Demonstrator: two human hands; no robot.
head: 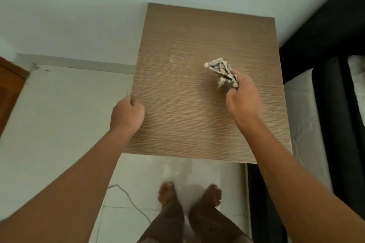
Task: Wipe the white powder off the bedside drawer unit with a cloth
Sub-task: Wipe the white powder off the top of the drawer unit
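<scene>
Head view: a person is standing barefoot over the bedside drawer unit (197, 104), looking straight down on its wood-grain top
Right hand (244, 96): fingers are closing tight around a bunched checked cloth (222, 72), which is touching the top right of centre
Left hand (127, 114): it is curling over the unit's left edge, apparently bracing it, holding nothing else
White powder (206, 64): a small pale clump is sitting at the cloth's far tip; faint pale smears are showing mid-top
Doing it well: pressing the cloth flat and sweeping with the grain toward one edge would likely be gathering powder rather than spreading it
Where things lie: the clump is lying just beyond the right hand, well apart from the left
</scene>
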